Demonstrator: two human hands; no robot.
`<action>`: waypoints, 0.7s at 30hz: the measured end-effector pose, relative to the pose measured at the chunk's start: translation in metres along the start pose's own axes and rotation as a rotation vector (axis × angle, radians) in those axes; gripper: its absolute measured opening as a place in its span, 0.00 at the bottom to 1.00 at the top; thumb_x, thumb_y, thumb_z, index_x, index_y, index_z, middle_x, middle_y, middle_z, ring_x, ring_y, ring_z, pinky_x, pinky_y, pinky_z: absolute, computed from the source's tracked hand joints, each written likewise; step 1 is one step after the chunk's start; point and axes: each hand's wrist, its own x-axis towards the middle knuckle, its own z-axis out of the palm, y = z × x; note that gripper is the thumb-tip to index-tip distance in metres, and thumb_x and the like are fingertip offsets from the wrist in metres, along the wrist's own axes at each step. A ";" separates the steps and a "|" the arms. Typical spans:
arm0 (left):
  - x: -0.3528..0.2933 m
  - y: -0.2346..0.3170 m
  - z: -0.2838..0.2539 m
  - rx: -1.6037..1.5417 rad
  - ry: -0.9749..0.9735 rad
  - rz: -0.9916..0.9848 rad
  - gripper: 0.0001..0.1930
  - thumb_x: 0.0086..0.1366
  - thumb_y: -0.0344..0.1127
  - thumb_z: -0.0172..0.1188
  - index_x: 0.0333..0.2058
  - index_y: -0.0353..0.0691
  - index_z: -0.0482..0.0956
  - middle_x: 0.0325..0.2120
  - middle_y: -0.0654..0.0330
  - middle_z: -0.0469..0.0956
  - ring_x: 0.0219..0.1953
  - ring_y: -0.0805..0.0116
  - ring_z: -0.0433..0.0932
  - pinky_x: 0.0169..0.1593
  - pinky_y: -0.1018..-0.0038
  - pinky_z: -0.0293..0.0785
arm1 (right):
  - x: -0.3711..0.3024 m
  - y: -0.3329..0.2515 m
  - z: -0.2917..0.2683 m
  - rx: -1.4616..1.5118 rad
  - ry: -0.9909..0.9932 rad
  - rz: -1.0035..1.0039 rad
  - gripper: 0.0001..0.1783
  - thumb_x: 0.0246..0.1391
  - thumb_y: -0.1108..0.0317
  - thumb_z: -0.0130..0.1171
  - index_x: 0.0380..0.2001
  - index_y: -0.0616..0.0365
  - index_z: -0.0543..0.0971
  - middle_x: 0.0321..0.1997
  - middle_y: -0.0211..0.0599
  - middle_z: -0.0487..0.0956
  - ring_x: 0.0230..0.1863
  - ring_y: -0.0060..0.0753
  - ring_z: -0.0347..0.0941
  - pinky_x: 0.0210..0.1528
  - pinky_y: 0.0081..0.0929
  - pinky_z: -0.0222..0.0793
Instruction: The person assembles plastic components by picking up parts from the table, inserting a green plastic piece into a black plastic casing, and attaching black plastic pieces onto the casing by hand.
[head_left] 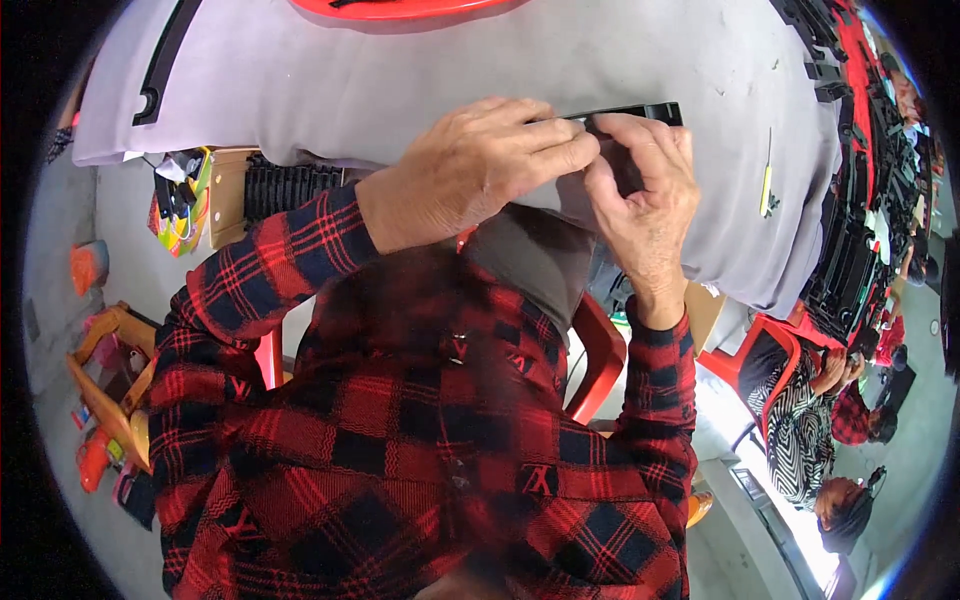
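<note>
A long black plastic strip [655,112] lies near the edge of the cloth-covered table [370,95], partly hidden by my hands. My left hand [490,155] reaches across from the left, its fingers bent together over the strip's left part. My right hand [650,175] grips the strip farther right, thumb and forefinger curled close to the left fingertips. What lies between the fingertips is hidden. To the right of my right hand rests a thin screwdriver [767,185] with a yellow-green handle. Another black strip [165,65] lies at the table's far left.
A red plastic tray [410,10] sits at the far edge. Many black strips [845,270] are piled along the right. Below the left table edge stands a cardboard box [230,195] beside more black parts [290,190]. Co-workers sit to the right, one in a patterned top [800,440].
</note>
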 end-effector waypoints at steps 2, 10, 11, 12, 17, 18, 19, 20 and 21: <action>-0.001 0.002 0.001 0.058 0.037 -0.005 0.17 0.58 0.31 0.57 0.48 0.41 0.78 0.46 0.60 0.79 0.49 0.59 0.77 0.52 0.67 0.74 | -0.003 -0.001 0.000 0.016 0.039 0.037 0.13 0.41 0.76 0.62 0.35 0.57 0.81 0.37 0.34 0.79 0.36 0.37 0.71 0.42 0.31 0.70; -0.003 -0.002 0.005 0.103 0.097 0.023 0.16 0.57 0.31 0.56 0.46 0.42 0.78 0.43 0.63 0.79 0.47 0.64 0.78 0.51 0.69 0.73 | 0.012 -0.003 -0.017 -0.083 0.187 0.160 0.12 0.46 0.73 0.67 0.37 0.55 0.82 0.38 0.34 0.76 0.36 0.29 0.71 0.37 0.27 0.69; -0.002 -0.002 0.007 0.121 0.135 0.037 0.15 0.57 0.32 0.56 0.45 0.42 0.78 0.40 0.65 0.79 0.46 0.66 0.78 0.51 0.70 0.73 | 0.015 -0.001 -0.022 -0.252 0.119 0.033 0.12 0.46 0.71 0.67 0.37 0.55 0.81 0.38 0.34 0.76 0.37 0.31 0.70 0.37 0.28 0.69; -0.002 -0.003 0.008 0.119 0.137 0.041 0.15 0.57 0.32 0.56 0.45 0.42 0.78 0.40 0.65 0.79 0.46 0.66 0.78 0.51 0.70 0.73 | 0.017 0.005 -0.022 -0.257 0.122 0.034 0.12 0.46 0.71 0.67 0.37 0.55 0.81 0.38 0.34 0.76 0.37 0.31 0.70 0.37 0.28 0.69; -0.002 -0.004 0.006 -0.048 0.083 0.007 0.21 0.52 0.29 0.65 0.47 0.42 0.78 0.40 0.62 0.78 0.47 0.61 0.77 0.50 0.66 0.71 | 0.019 0.002 -0.024 -0.142 0.195 0.233 0.18 0.44 0.70 0.70 0.41 0.57 0.78 0.35 0.32 0.74 0.34 0.27 0.68 0.31 0.24 0.67; -0.002 -0.005 0.004 -0.048 0.085 0.004 0.21 0.52 0.29 0.65 0.47 0.42 0.78 0.40 0.62 0.78 0.47 0.61 0.77 0.50 0.66 0.71 | 0.017 0.004 -0.022 -0.143 0.192 0.232 0.18 0.44 0.70 0.70 0.41 0.57 0.78 0.35 0.32 0.74 0.34 0.27 0.68 0.31 0.24 0.67; 0.001 -0.004 0.002 -0.072 0.114 0.019 0.22 0.51 0.28 0.66 0.47 0.42 0.78 0.40 0.61 0.78 0.47 0.61 0.77 0.51 0.65 0.70 | 0.012 0.008 -0.021 0.139 0.183 0.413 0.20 0.45 0.69 0.71 0.42 0.59 0.76 0.34 0.32 0.73 0.33 0.24 0.67 0.30 0.22 0.66; 0.003 -0.003 0.001 -0.096 0.143 0.035 0.22 0.50 0.28 0.67 0.47 0.42 0.78 0.39 0.60 0.77 0.47 0.60 0.76 0.51 0.64 0.70 | 0.007 0.013 -0.019 0.423 0.172 0.590 0.23 0.45 0.69 0.71 0.44 0.61 0.75 0.33 0.31 0.73 0.31 0.21 0.67 0.29 0.20 0.66; 0.004 -0.003 0.000 -0.103 0.144 0.040 0.22 0.50 0.28 0.67 0.47 0.42 0.78 0.39 0.60 0.77 0.47 0.60 0.76 0.51 0.64 0.70 | 0.003 0.017 -0.015 0.472 0.190 0.593 0.26 0.46 0.67 0.73 0.45 0.62 0.73 0.32 0.30 0.74 0.29 0.18 0.66 0.28 0.15 0.64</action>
